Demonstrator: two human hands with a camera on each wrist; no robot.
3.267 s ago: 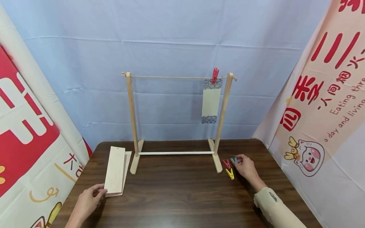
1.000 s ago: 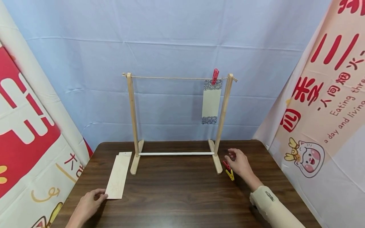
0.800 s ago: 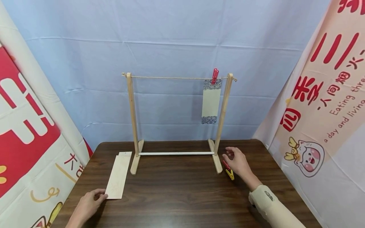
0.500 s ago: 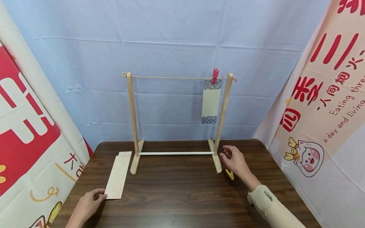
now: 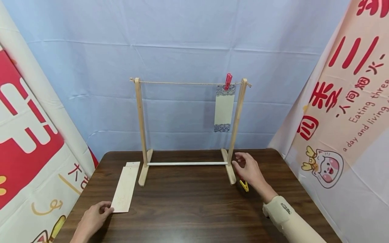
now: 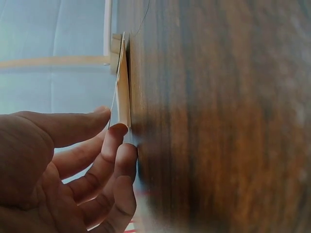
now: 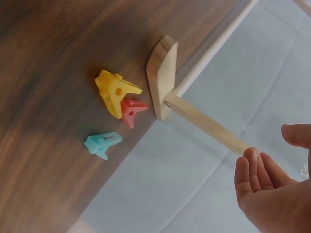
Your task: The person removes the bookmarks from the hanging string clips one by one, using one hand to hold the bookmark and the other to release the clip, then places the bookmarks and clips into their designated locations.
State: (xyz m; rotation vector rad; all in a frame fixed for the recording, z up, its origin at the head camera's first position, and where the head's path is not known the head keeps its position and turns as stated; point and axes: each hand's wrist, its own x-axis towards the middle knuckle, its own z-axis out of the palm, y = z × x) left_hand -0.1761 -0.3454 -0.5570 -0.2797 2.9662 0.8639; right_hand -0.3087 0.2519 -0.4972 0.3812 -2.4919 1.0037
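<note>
My left hand [image 5: 93, 216] pinches the near left corner of a pale blank paper bookmark [image 5: 124, 189]. In the left wrist view the thumb [image 6: 85, 126] is on one face of it, fingertips on the other. A second bookmark [image 5: 133, 164] lies beneath, mostly covered. At the right, my empty right hand [image 5: 249, 170] is above the table beside the stand's right foot, fingers loosely bent and thumb apart. Yellow [image 7: 114, 92], red [image 7: 131, 110] and turquoise [image 7: 103, 144] clothespins lie below it; in the head view the hand hides the turquoise one.
A wooden stand [image 5: 139, 125] with a white lower bar [image 5: 185, 164] stands on the dark table [image 5: 188, 209]. Along its top runs a string [image 5: 182, 83]. A red clothespin [image 5: 228, 81] holds a blue-patterned bookmark [image 5: 224, 109] on the string near the right post. Blue cloth [image 5: 188, 54] hangs behind.
The right hand has left the turquoise clothespin and moved left and away from me, over the others. The upper bookmark, tilted up earlier, has come down over the lower one. The left hand stays nearly still.
</note>
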